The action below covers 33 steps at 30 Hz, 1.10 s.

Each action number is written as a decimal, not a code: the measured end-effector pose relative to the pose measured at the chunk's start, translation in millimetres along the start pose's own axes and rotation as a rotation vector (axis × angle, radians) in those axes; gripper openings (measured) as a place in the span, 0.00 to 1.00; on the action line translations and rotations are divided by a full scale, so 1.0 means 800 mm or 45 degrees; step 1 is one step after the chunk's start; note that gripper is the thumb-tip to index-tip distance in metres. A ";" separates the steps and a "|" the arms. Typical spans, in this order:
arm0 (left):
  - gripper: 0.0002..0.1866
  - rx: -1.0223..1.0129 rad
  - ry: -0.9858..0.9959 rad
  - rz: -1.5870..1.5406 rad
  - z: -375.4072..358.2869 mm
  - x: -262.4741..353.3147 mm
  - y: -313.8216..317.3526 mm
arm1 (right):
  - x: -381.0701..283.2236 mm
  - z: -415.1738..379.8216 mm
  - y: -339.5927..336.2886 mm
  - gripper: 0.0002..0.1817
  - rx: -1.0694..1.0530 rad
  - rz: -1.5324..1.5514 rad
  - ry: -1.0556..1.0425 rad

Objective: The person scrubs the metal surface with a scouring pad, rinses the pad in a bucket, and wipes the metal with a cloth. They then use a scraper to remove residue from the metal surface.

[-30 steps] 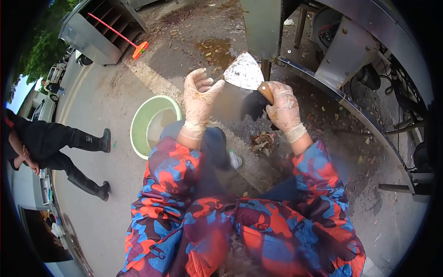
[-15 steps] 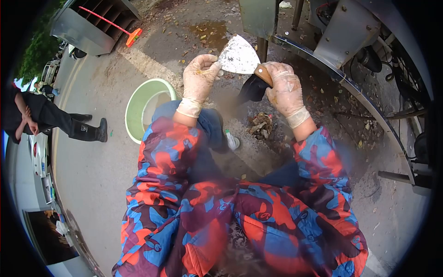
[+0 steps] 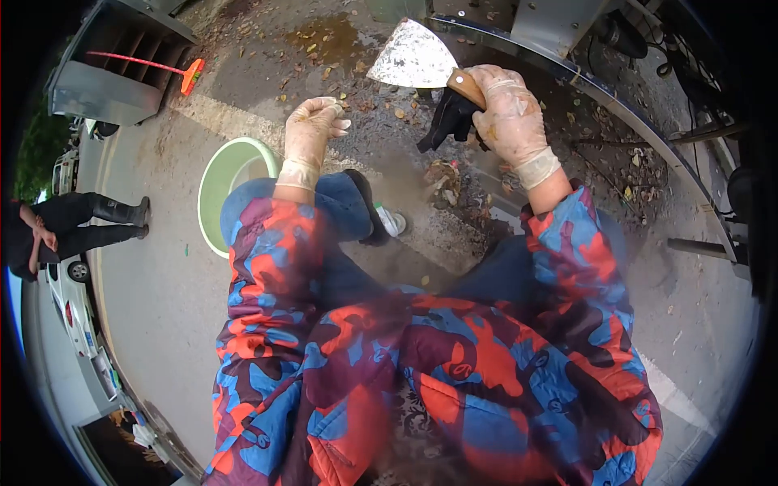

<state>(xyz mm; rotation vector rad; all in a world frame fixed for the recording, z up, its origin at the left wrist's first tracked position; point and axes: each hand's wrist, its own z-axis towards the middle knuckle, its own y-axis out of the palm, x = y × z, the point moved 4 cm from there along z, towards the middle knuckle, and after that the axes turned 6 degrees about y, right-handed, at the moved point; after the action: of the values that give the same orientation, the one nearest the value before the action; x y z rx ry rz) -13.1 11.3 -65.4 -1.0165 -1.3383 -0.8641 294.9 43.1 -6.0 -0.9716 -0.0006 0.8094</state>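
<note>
My right hand (image 3: 510, 117), in a stained, pale thin glove, is closed around the wooden handle of a scraper (image 3: 415, 55). The scraper's wide, fan-shaped metal blade points left and is blotched with dark dirt. A limp black cloth (image 3: 447, 120), shaped somewhat like a glove, hangs below the handle from the same hand. Left of the blade and apart from it is my left hand (image 3: 309, 139), gloved alike. Its fingers are pinched together; whatever may be between the tips is too small to tell. Below the cloth, a heap of dirty debris (image 3: 442, 180) lies on the ground.
A light green basin (image 3: 212, 182) stands by my left knee. At the upper left, a red-handled orange broom (image 3: 191, 77) leans by a metal cabinet (image 3: 105, 91). A person in dark clothes (image 3: 77, 217) stands at the left. A curved metal frame (image 3: 640, 134) arches along the right.
My left hand has come away from the blade and moved left, its fingers pinched. The scraper and black cloth have risen slightly in view with my right hand. The whole view has shifted.
</note>
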 end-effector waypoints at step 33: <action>0.10 -0.588 -0.997 0.401 0.002 -0.455 0.169 | 0.063 -0.062 -0.130 0.24 -0.057 0.045 0.805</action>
<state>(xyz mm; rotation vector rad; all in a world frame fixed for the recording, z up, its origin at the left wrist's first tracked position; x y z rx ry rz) 88.9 35.6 -439.2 -2.0098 -1.5726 -0.5493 411.3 6.1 23.7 -1.2389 0.5463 0.5071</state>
